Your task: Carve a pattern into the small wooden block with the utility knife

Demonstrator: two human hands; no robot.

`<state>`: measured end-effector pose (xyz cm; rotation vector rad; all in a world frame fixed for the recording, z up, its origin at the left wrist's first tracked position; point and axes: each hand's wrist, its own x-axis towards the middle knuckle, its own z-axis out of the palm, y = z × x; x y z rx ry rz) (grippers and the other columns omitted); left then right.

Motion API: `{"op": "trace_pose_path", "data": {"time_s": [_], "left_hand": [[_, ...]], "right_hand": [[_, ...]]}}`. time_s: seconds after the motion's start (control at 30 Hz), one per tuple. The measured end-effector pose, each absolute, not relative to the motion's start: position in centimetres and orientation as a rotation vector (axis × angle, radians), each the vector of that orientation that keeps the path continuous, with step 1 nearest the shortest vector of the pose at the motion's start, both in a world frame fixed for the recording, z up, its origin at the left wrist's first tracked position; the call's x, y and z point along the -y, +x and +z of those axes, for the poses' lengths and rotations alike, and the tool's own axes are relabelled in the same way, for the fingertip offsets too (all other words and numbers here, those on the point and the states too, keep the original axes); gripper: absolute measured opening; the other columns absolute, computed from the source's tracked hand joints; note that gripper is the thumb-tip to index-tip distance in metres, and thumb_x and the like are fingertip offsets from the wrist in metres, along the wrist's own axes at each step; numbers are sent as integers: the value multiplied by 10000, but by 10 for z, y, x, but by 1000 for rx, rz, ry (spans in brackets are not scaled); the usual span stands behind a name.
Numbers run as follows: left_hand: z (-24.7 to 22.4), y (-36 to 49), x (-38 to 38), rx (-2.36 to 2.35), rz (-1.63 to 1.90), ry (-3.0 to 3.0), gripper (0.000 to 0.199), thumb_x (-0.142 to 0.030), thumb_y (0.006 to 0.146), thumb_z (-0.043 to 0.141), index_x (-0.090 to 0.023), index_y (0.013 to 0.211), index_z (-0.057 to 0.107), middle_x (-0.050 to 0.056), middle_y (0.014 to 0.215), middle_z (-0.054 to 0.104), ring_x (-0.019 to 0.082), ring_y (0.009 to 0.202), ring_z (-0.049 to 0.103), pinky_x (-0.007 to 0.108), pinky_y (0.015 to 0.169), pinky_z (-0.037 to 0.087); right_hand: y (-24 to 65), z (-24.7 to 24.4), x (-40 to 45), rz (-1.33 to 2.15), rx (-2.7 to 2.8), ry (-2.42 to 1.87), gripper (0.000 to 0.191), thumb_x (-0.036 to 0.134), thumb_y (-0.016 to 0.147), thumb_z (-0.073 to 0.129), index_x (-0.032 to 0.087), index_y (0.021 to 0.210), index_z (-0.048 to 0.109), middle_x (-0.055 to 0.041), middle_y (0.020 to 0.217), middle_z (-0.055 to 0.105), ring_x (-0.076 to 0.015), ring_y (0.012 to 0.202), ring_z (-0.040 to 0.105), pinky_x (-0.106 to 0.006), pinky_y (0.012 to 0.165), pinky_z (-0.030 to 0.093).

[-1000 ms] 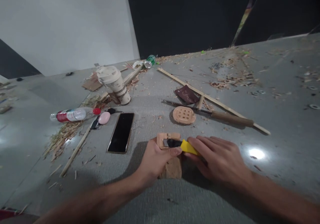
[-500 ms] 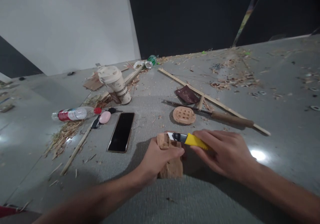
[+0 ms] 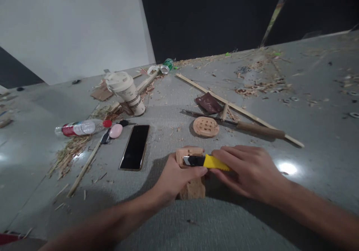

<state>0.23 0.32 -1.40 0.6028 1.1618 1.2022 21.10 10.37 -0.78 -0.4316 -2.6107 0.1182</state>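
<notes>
My left hand point(image 3: 175, 178) grips a carved wooden block point(image 3: 193, 189), its thumb lying across the front and other fingers hidden behind. A yellow utility knife point(image 3: 215, 163) is held in my right hand point(image 3: 249, 170), fingers wrapped round its handle. The knife's blade lies over the upper part of the block, just above my left thumb. Beyond the block rests an oval wooden piece point(image 3: 206, 127) with small square holes. To the left of my hands lies a black phone point(image 3: 135, 147).
At left are a lidded paper cup point(image 3: 126, 93), a plastic bottle point(image 3: 81, 127), a pink oval object point(image 3: 116, 131) and wood shavings. A green can point(image 3: 167, 66) lies at the back. Right of centre are a brown-handled tool point(image 3: 260, 130), a long wooden strip point(image 3: 249, 115) and a dark red scrap point(image 3: 209, 102).
The knife blade has moved left and slightly down over the block, and my right hand has shifted slightly with it. My left hand still holds the block.
</notes>
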Motion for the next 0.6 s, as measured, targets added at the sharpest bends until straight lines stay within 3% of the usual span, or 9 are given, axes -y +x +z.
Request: {"op": "trace_pose_path", "data": {"time_s": [0.27, 0.47, 0.6], "left_hand": [[-20, 4, -5, -1169, 1234, 630, 436, -421, 716, 975, -162, 1030, 819, 51, 919, 780, 160, 801, 710, 289, 801, 589], [-20, 6, -3, -1221, 1255, 594, 452, -391, 711, 979, -178, 1072, 808, 42, 960, 784, 159, 831, 713, 277, 806, 578], [-19, 8, -1, -1287, 1259, 599, 338, -428, 769, 934, -158, 904, 782, 16, 834, 736, 133, 739, 671, 250, 722, 557]], "right_hand": [[207, -9, -97, 31, 2569, -483, 250, 388, 1114, 502, 187, 1043, 634, -7, 766, 670, -170, 622, 600, -341, 604, 354], [203, -10, -90, -12, 2534, -523, 249, 390, 1116, 500, 202, 997, 612, 0, 752, 669, -165, 601, 605, -332, 587, 362], [199, -10, -85, 48, 2467, -615, 240, 377, 1118, 501, 206, 983, 600, 8, 738, 676, -145, 569, 602, -311, 565, 374]]}}
